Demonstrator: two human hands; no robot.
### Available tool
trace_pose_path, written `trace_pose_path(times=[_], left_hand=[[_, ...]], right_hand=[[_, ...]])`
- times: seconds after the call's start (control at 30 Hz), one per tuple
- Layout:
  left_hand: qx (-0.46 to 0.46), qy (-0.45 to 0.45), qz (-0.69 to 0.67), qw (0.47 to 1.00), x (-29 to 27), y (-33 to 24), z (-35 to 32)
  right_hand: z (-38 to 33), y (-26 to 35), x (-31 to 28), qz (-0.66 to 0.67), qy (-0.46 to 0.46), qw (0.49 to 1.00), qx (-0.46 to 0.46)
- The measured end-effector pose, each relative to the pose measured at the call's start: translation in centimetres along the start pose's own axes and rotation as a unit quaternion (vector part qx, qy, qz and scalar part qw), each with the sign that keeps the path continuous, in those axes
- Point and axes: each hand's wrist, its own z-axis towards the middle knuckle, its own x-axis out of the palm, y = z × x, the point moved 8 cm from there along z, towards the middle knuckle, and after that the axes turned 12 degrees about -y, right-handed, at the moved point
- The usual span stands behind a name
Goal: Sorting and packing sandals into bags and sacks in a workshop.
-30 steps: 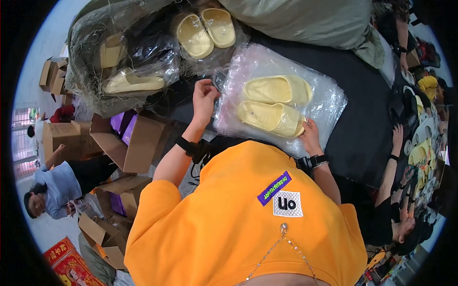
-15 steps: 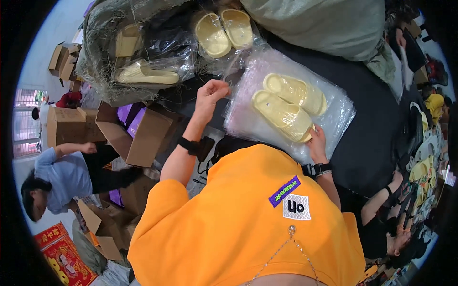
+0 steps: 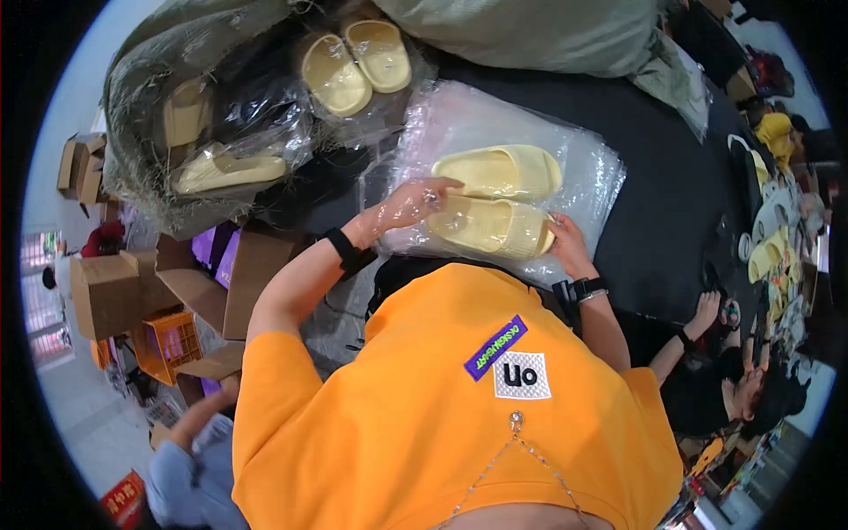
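A pair of pale yellow slide slippers [image 3: 496,171] lies side by side on a stack of clear plastic bags [image 3: 579,150], toes to the right. My right hand [image 3: 570,246] grips the near slipper [image 3: 484,226] at its toe end, thumb on top. At the heel end is my left hand [image 3: 408,205], its index finger stretched out between the two heels. Clear film shines over this hand and wrist, like a bag drawn over them. Part of the left fingers is hard to make out beneath the film.
Another bagged yellow pair [image 3: 358,66] lies beyond my left hand. An open woven sack [image 3: 132,115] at the far left holds more bagged slippers. A big greyish sack [image 3: 530,35] bounds the back. Cardboard boxes [image 3: 110,287] stand left; people work on both sides.
My left hand has come right and down to the slippers' heels, clear film now over it. The slippers have turned more level, still held by my right hand. The view has shifted.
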Motion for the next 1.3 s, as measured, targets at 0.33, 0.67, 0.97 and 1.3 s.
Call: trace_pose_path(times=[0.33, 0.67, 0.97, 1.3], left_hand=[[0.246, -0.094, 0.347, 0.900, 7.8, -2.7, 3.5], [0.141, -0.180, 0.274, 0.934, 1.9, -0.2, 3.2], [0.144, -0.154, 0.342, 0.916, 2.5, 1.3, 3.6], [-0.041, -0.350, 0.179, 0.919, -8.9, 8.1, -6.0]], right_hand=[[-0.3, 0.9, 1.2, 0.060, -0.036, 0.997, -0.021], [-0.7, 1.3, -5.1, -0.004, -0.185, 0.982, -0.041], [-3.2, 3.0, -4.1, -0.112, -0.143, 0.972, -0.152], [-3.8, 2.8, -11.7, -0.157, -0.241, 0.928, -0.239]])
